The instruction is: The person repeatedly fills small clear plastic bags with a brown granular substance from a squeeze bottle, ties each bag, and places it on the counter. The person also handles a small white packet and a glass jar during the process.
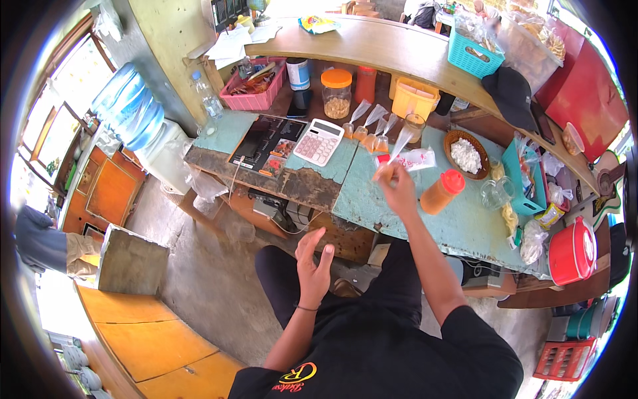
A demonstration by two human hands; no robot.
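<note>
My right hand (400,193) pinches a small clear plastic bag (383,172) of orange sauce above the pale green table (319,174). The bag's narrow clear top points up and away. Just beyond it, several similar filled sauce bags (368,141) sit in a row. A white and pink plastic packet (416,159) lies close behind the hand. To its right stands an orange squeeze bottle (441,194) with a red cap. My left hand (313,264) hangs over my lap with fingers apart, holding nothing.
A calculator (319,142) and a dark printed menu (269,144) lie left on the table. On the right are a brown bowl (467,154) of white crumbly food, a glass jar (497,192), a teal basket (523,177) and a red container (572,252). A raised wooden counter (369,42) runs behind.
</note>
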